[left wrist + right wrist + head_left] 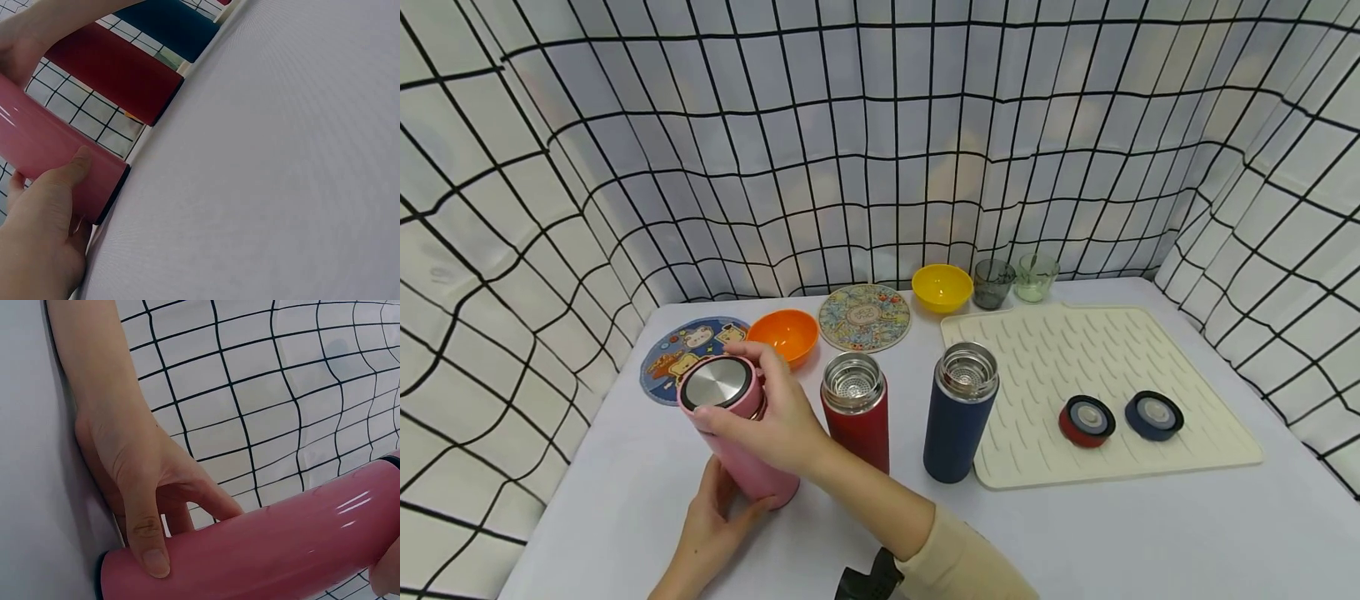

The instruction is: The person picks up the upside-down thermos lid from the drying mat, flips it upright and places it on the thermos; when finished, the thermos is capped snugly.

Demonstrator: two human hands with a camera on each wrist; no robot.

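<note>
A pink thermos stands on the table at the left. Its pink lid, topped with a silver disc, sits at the mouth, and a bit of metal rim shows under it. My right hand grips the lid from the right, thumb in front and fingers behind. Low on the body, my left hand holds the thermos near its base, thumb on one side. A red thermos and a dark blue thermos stand lidless to the right, strainers visible in their mouths.
A cream drying mat bears a red lid and a blue lid. Behind are an orange bowl, a yellow bowl, two glasses and two round mats. Grid-patterned cloth walls surround the table.
</note>
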